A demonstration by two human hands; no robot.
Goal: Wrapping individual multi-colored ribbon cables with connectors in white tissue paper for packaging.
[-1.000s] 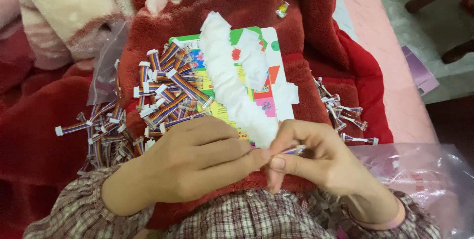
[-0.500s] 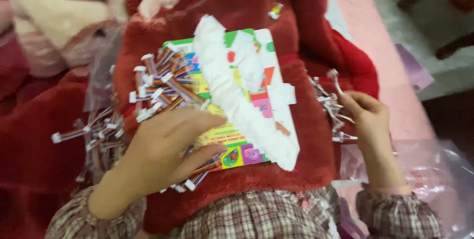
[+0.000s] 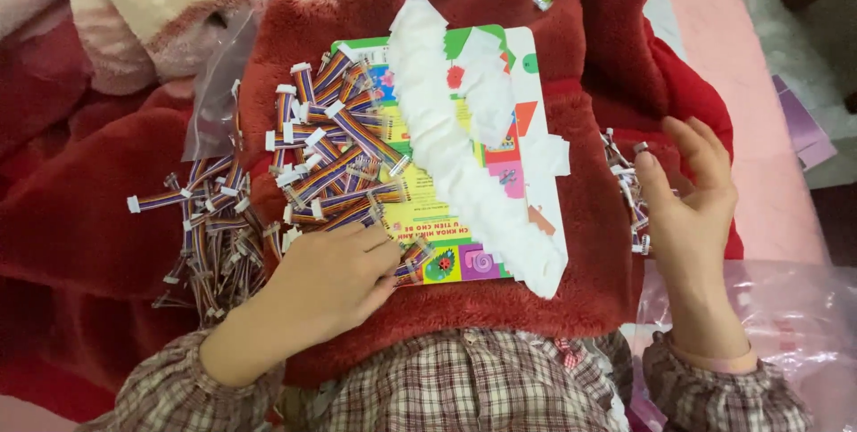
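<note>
A red fleece blanket (image 3: pixel 616 307) covers the lap and carries a colourful picture board (image 3: pixel 464 253) crossed by a white crinkled paper strip (image 3: pixel 446 155). Short striped ribbon cables with white end plugs (image 3: pixel 330 146) lie heaped on the board's left part. The left hand (image 3: pixel 335 276) rests curled on one cable; the right hand (image 3: pixel 692 204), fingers spread, touches a smaller cable pile (image 3: pixel 625 182).

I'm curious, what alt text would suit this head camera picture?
A person's left hand rests on a pile of short striped ribbon cables spread over a colourful board book on a red fleece blanket. Their right hand touches a smaller cable pile.
</note>
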